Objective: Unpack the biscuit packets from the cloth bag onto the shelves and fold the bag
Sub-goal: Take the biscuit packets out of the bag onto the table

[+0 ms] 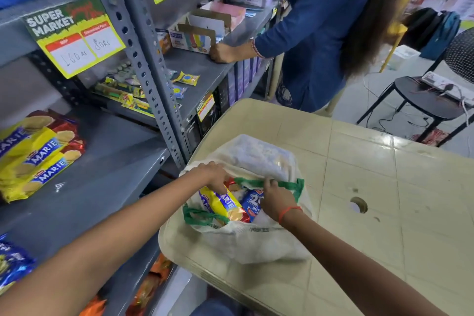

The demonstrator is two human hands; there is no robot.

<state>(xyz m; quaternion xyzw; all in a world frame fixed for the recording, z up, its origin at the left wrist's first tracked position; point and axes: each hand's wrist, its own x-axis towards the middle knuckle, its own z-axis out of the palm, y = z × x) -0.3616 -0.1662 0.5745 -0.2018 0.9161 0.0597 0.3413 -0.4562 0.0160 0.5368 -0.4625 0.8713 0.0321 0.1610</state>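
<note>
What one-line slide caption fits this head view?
Left hand grips yellow Marie biscuit packet inside white cloth bag; right hand holds its green handle.

Left hand (216, 176) grips a yellow packet (225, 204) inside the bag (256, 241); just right of it, right hand (275, 199) pinches the green handle (287, 184) beside a blue packet (252, 204)

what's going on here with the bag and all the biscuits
A person is unpacking a white cloth bag with green handles that lies on a beige plastic table. The left hand reaches into the bag's mouth onto a yellow Marie biscuit packet, while the right hand holds a green handle to keep the bag open. A blue biscuit packet is still inside. Several yellow Marie packets already sit on the grey metal shelf.
</note>
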